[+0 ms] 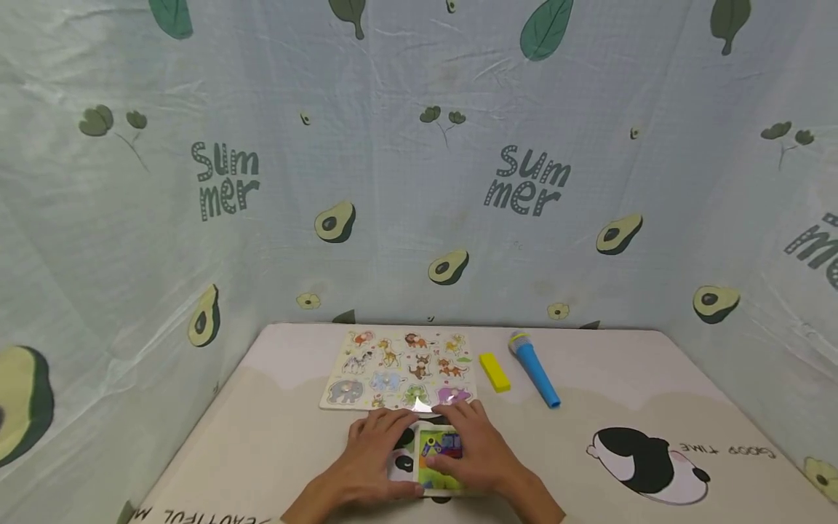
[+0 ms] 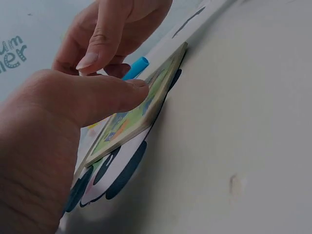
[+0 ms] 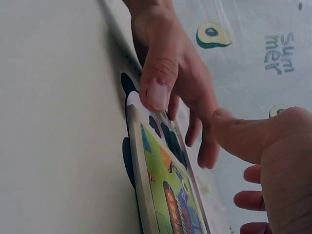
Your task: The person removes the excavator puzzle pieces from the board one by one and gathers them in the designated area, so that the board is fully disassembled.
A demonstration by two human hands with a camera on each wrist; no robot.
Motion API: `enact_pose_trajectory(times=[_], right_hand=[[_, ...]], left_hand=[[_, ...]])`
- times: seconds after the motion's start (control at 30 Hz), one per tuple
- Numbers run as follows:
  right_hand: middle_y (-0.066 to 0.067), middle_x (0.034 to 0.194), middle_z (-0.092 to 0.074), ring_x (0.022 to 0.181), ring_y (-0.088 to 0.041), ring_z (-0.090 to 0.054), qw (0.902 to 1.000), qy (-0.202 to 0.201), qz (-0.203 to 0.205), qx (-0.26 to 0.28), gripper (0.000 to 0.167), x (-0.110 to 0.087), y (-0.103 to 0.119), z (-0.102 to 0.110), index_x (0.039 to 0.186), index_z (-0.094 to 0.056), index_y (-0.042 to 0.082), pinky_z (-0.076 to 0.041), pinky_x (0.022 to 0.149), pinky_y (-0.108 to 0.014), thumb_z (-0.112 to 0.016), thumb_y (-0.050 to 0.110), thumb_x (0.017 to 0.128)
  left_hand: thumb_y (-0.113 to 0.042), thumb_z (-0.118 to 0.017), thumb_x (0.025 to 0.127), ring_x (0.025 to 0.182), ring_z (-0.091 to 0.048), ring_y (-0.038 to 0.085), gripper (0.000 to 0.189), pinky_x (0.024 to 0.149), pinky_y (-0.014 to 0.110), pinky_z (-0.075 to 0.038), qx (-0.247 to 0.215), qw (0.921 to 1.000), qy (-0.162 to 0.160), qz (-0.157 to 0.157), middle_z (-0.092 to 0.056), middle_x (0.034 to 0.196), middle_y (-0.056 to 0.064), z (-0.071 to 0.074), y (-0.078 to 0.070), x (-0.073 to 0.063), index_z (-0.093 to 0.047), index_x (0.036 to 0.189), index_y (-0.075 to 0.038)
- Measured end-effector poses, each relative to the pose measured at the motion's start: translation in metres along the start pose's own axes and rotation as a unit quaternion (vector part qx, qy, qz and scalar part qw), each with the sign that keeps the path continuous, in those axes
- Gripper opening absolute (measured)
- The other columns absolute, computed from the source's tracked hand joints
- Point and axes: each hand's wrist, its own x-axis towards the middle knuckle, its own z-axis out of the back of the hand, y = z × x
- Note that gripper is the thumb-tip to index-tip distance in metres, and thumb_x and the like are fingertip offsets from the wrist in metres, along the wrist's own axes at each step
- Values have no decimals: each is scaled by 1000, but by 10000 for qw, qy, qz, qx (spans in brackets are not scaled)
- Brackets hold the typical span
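Observation:
A small flat jigsaw puzzle (image 1: pixel 433 480) with a pale frame and a green vehicle picture lies on a panda print on the table. My left hand (image 1: pixel 374 457) is at its left side, with the thumb by the near left corner; in the left wrist view that thumb overlaps the puzzle (image 2: pixel 127 126). Over the right part is my right hand (image 1: pixel 483 453), its fingers bent loosely toward the far edge and its thumb above the picture. The right wrist view shows a gap between this hand (image 3: pixel 287 151) and the puzzle (image 3: pixel 158 187). Neither hand grips anything.
Just beyond the hands lies a larger animal puzzle board (image 1: pixel 399 370). To its right are a yellow block (image 1: pixel 495 372) and a blue toy microphone (image 1: pixel 537 371). A wall sheet (image 1: pixel 393 175) printed with avocados surrounds the table's back and sides.

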Motion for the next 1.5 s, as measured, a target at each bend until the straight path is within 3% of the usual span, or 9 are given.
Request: enact_pose_trajectory(times=[0.27,0.53,0.87,1.2,1.5], right_hand=[[7,117,-55,110,-17,-40,9995,194,-235,46,63,5,-3,-14,129,-65,17,-45,96,-46,-71,61,84],[3,127,-58,123,-26,-39,9991,-86,-320,275,56,0,-8,-22,126,-66,20,-33,103,-62,-70,58,85],[4,129,-58,125,-27,-40,9981,51,-543,287,55,-1,-11,-28,126,-66,22,-28,105,-65,-68,59,86],[7,126,-57,121,-25,-40,9994,-153,-296,-115,52,0,-10,-34,126,-71,22,-32,103,-59,-67,58,88],[9,112,-55,103,-16,-36,9985,-170,-477,-204,50,2,-7,-34,122,-71,21,-32,88,-46,-70,57,86]], left_hand=[[-76,-68,70,140,-31,35,97,104,69,-26,-28,9999,18,96,-47,151,-3,-7,3,-1,-49,149,-23],[-75,-66,72,139,-32,35,93,106,69,-24,9,9998,150,99,-46,151,-4,-7,2,3,-49,150,-26],[-74,-63,75,140,-31,36,90,107,66,-24,234,9995,194,23,-46,152,-4,-5,0,1,-51,150,-26],[-74,-64,74,141,-31,37,90,107,66,-24,210,9996,92,140,-47,151,-4,-7,-2,0,-52,149,-25],[-74,-64,73,141,-31,38,91,107,67,-24,253,9994,131,202,-48,150,-3,-7,-3,1,-53,148,-25]])
